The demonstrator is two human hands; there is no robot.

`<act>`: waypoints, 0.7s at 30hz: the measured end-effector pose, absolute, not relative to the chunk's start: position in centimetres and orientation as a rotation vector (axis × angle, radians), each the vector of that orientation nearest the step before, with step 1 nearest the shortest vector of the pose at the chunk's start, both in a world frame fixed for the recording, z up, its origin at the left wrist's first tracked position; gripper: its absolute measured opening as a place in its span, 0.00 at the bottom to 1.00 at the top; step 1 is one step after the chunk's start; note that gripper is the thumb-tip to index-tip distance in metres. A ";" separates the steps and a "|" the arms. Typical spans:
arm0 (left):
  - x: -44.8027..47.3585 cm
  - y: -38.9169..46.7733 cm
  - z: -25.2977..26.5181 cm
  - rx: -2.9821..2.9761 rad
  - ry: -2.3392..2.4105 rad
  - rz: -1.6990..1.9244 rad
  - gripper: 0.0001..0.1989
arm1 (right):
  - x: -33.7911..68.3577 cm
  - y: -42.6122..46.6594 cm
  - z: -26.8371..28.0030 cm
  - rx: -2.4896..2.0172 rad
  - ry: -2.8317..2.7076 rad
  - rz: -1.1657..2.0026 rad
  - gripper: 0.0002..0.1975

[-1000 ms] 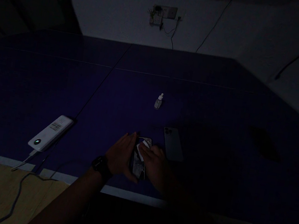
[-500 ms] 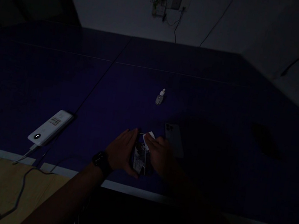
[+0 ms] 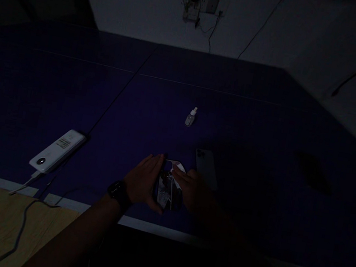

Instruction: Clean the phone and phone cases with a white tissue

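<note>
Between my hands on the blue table [image 3: 156,102] lies a flat, phone-sized case [image 3: 164,193] with a dark, black-and-white picture and a gap near its top end. My left hand [image 3: 143,178], with a watch on the wrist, rests along the case's left edge. Its fingers are stretched out and its thumb is spread toward the lower end. My right hand [image 3: 191,188] presses a small white wipe [image 3: 180,168] onto the upper right part of the case, its fingers closed over it. Dim light hides the wipe's exact material.
A phone [image 3: 206,168] lies just right of my right hand. Beyond stands a small dropper bottle [image 3: 190,118]. A white power bank [image 3: 58,150] with a cable [image 3: 24,185] sits at left. A dark flat thing [image 3: 313,172] is at right. Wall sockets [image 3: 206,4] are behind.
My right hand and the wipe have shifted slightly down and to the right over the case. My left hand stays along the edge. The whole view has tilted a little.
</note>
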State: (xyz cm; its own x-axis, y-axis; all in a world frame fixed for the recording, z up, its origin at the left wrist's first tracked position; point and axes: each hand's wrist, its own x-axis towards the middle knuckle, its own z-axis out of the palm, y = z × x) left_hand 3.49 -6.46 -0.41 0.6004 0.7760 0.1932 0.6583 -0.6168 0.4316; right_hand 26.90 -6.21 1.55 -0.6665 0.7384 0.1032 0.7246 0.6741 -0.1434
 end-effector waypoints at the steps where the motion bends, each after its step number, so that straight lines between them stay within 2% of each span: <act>1: 3.5 -6.5 -0.4 2.514 1.164 0.528 0.79 | 27.2 -6.3 1.5 -1.226 -2.732 0.138 0.24; 6: 3.6 -6.5 -0.4 2.501 1.141 0.558 0.76 | 26.5 -5.7 1.1 -1.377 -2.623 0.077 0.26; 11: 3.5 -6.4 -0.5 2.501 1.156 0.526 0.79 | 27.3 -6.3 0.8 -1.126 -2.646 0.225 0.23; 17: 3.5 -6.4 -0.7 2.510 1.152 0.561 0.79 | 30.0 -9.3 -1.3 -1.148 -2.586 0.245 0.32; 21: 3.6 -6.5 -0.6 2.508 1.154 0.542 0.78 | 28.8 -10.3 -2.1 -1.270 -2.613 0.120 0.33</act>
